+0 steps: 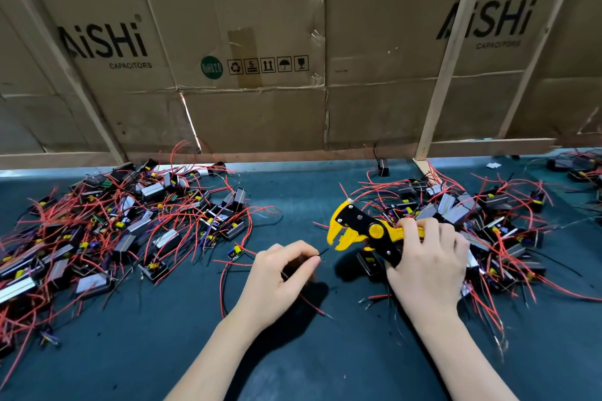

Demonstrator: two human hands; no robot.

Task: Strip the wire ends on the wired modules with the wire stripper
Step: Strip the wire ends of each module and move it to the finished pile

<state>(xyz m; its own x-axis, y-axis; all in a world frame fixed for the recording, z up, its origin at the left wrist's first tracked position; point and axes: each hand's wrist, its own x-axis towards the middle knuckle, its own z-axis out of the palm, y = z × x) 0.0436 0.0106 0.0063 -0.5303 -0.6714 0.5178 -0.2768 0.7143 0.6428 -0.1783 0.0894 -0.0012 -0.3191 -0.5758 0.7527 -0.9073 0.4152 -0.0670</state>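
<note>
Right hand: right hand (426, 260), at 4 o'clock from the frame centre, has its fingers curled around the handles of the wire stripper (365, 230), grasping them.
Wire stripper: yellow and black tool, head pointing toward 9 o'clock; its toothed mouth stands parted and empty, held just above the mat.
Left hand: left hand (280, 277), at 6 o'clock from the centre, pinches a thin black wire end (324, 252) between thumb and forefinger; remaining fingers are curled around a dark object, too hidden to identify.
Wire end: tip points toward 2 o'clock, near the stripper's mouth but apart from it.
Left pile: heap of wired modules (123, 221) with red and black leads, at 9 o'clock on the mat.
Right pile: second heap of wired modules (482, 215), at 3 o'clock, partly behind the right hand.
Loose piece: single small circuit board (236, 252) between the left pile and the left hand.
Work surface: dark blue-green mat (163, 352).
Backdrop: flattened cardboard sheets (260, 91) printed "AiSHi CAPACITORS", at 12 o'clock, crossed by pale wooden battens (446, 68).
</note>
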